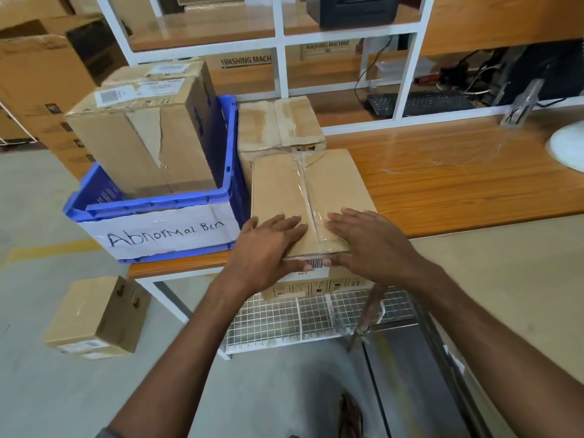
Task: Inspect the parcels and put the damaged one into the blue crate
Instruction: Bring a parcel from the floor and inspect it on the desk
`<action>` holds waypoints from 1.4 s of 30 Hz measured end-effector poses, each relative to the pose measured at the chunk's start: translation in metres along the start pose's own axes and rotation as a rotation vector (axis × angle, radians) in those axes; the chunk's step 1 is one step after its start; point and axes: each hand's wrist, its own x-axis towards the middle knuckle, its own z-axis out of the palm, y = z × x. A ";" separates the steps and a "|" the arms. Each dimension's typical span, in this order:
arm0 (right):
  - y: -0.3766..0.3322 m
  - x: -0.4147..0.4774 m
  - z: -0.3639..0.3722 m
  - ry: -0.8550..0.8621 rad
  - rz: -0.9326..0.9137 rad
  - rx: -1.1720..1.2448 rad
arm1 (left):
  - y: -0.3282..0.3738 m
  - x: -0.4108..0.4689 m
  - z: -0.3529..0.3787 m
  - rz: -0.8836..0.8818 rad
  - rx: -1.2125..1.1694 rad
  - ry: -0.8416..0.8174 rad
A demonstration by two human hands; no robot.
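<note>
Now the left hand [268, 245] and the right hand [369, 241] lie flat on top of a brown parcel [284, 184] at the front edge of the table [458, 184]. Their fingers [290, 221] are straight and a little apart, thumbs on its near side. The blue crate [232, 137] stands just beside the parcel, with a torn box [132, 143] inside

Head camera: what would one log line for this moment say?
left hand: flat on front parcel | right hand: flat on same parcel | blue crate: holds torn box | step: inspecting
</note>
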 end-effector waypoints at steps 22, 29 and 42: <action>0.006 -0.022 0.072 0.627 0.280 0.386 | 0.019 -0.031 0.075 -0.416 -0.653 0.663; -0.011 -0.014 0.016 0.725 0.390 0.649 | 0.036 -0.022 0.011 -0.619 -0.710 0.759; -0.028 0.051 -0.075 0.762 0.474 0.622 | 0.018 0.045 -0.069 -0.553 -0.608 0.789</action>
